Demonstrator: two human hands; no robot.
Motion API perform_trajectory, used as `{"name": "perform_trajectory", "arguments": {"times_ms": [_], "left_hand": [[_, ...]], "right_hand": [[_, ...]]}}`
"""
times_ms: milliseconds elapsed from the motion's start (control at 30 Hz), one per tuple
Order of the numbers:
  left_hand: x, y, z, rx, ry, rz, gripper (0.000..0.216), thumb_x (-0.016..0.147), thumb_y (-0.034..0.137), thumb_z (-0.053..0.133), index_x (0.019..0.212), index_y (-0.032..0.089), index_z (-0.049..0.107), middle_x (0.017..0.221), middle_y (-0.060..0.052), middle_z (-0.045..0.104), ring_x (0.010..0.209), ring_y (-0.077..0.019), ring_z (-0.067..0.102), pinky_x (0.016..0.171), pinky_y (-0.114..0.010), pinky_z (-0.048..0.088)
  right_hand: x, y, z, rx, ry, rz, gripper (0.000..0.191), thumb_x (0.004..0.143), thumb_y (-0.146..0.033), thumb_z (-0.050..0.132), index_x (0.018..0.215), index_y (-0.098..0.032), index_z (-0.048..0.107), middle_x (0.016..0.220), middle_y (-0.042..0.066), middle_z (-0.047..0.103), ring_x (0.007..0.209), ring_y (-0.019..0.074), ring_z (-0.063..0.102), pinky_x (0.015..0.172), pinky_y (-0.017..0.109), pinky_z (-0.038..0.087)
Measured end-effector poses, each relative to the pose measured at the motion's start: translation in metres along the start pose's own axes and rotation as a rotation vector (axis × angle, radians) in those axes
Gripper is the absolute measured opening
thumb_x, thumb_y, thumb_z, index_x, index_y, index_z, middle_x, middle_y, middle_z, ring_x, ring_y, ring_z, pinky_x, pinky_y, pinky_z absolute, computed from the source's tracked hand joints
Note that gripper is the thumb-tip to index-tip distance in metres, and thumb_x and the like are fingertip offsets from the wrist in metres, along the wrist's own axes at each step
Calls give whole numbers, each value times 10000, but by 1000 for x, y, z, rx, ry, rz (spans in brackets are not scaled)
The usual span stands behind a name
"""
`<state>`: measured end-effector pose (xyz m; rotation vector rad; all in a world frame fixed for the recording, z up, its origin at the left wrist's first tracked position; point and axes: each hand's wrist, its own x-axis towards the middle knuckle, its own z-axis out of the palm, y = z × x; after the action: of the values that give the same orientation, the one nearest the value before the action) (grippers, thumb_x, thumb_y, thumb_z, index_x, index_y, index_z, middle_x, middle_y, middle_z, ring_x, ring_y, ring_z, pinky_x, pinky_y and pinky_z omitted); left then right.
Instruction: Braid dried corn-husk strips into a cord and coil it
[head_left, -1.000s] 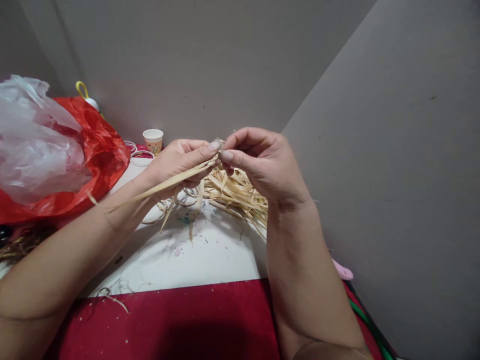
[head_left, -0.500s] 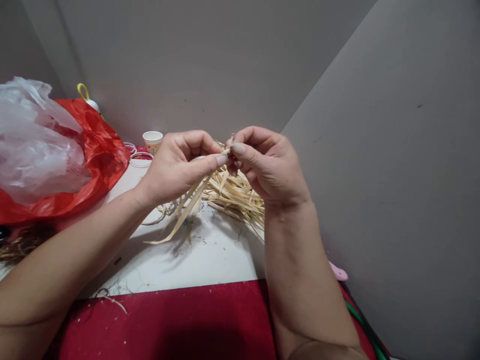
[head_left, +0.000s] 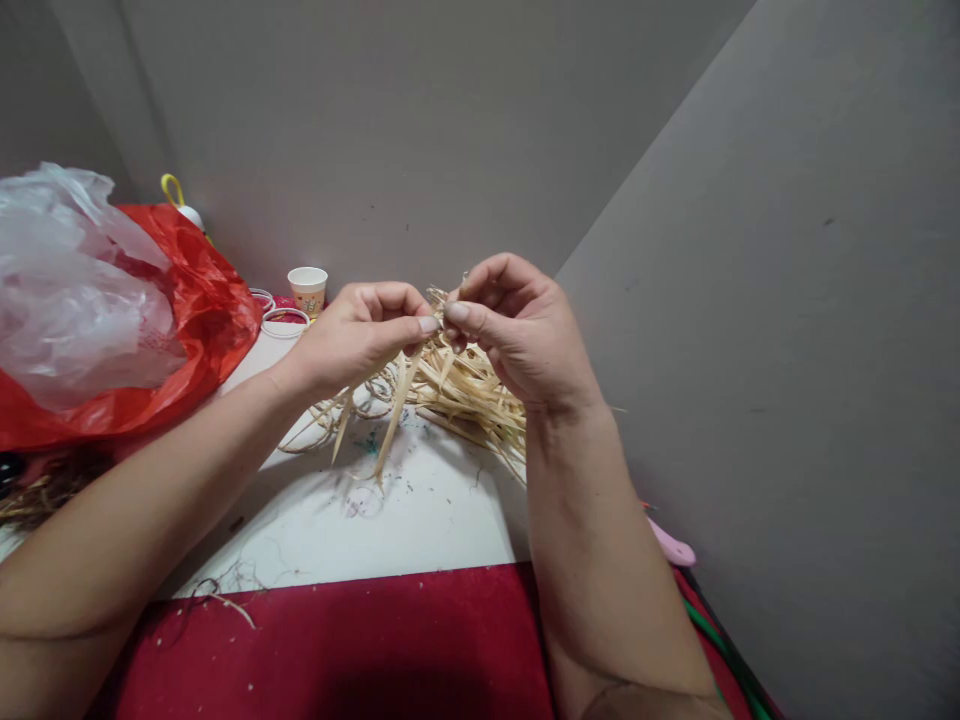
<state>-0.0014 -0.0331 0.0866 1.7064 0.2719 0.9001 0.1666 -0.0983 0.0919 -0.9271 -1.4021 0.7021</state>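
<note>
Straw strips (head_left: 396, 415) hang from your left hand (head_left: 367, 330), whose fingers pinch them against the thumb, above the white tabletop (head_left: 420, 530). Just beside it, your right hand (head_left: 517, 325) has its thumb and fingertips pinched together at the strips' upper end, though they partly hide that spot. Below your hands, a loose straw heap (head_left: 476, 400) lies on the tabletop. On your left stand a paper cup (head_left: 307, 290) and, farther out, a red plastic bag (head_left: 221, 300).
</note>
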Motion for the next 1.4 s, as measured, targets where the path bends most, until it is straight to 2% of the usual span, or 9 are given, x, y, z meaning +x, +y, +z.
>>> {"name": "perform_trajectory", "arguments": {"times_ms": [133,267,400,500,667,833,1067,1267,1400], "left_hand": [[1,-1,1,-85,-39,-100,179,785,283,716,689,177,609,505,43,484,384,-50,336,389,-230,241],[0,1,1,-107,-88,-154,189,784,253,709,656,179,592,469,46,435,367,-50,315,368,-226,196],[-1,5,1,-87,-95,-168,200,783,257,710,641,178,593,452,47,421,359,-50,311,364,-225,183],[-1,6,0,-55,-94,-159,217,789,290,720,646,177,602,455,46,425,359,-53,316,367,-230,201],[-2,4,-1,-69,-75,-85,245,776,348,761,693,171,612,496,47,472,393,-50,362,392,-220,253],[-4,4,2,-105,-46,-38,273,728,353,809,710,147,629,539,40,530,490,-53,463,474,-196,350],[-4,1,2,4,-3,-73,229,719,314,798,719,141,647,589,26,585,555,-60,513,529,-190,381],[-2,-6,1,156,24,-75,184,748,284,764,731,136,656,649,2,640,586,-72,541,544,-194,382],[-1,-9,2,157,-6,-71,152,792,212,696,711,136,592,693,-25,682,612,-81,574,576,-200,405]], "right_hand": [[0,-1,-3,-20,-28,-26,350,658,-416,880,896,-247,686,708,-44,651,572,89,569,540,241,518],[-5,-8,-9,-78,-95,-24,266,686,-367,870,852,-194,755,708,-11,682,585,90,591,548,241,521],[-8,-15,-11,-123,-146,-4,241,683,-356,874,801,-179,760,667,-4,678,565,91,588,523,233,504],[-8,-16,-8,-121,-138,-10,258,671,-367,883,760,-174,735,638,-7,659,552,93,590,514,230,501],[-5,-6,-7,-45,-37,-62,288,674,-400,878,744,-192,692,627,-27,630,518,80,566,520,229,508],[-4,1,-9,-1,-37,-32,245,729,-364,848,763,-187,682,640,-23,639,547,84,586,536,221,511],[-5,-8,-9,-98,-40,10,291,686,-374,861,733,-168,661,650,-8,646,564,93,591,551,238,515],[-3,-8,-6,-230,-13,22,172,713,-234,771,720,-172,611,664,-9,641,585,102,604,565,251,514],[-2,-4,-4,-285,-15,-10,181,737,-182,698,889,-200,601,678,-32,617,592,102,589,565,246,497]]}}
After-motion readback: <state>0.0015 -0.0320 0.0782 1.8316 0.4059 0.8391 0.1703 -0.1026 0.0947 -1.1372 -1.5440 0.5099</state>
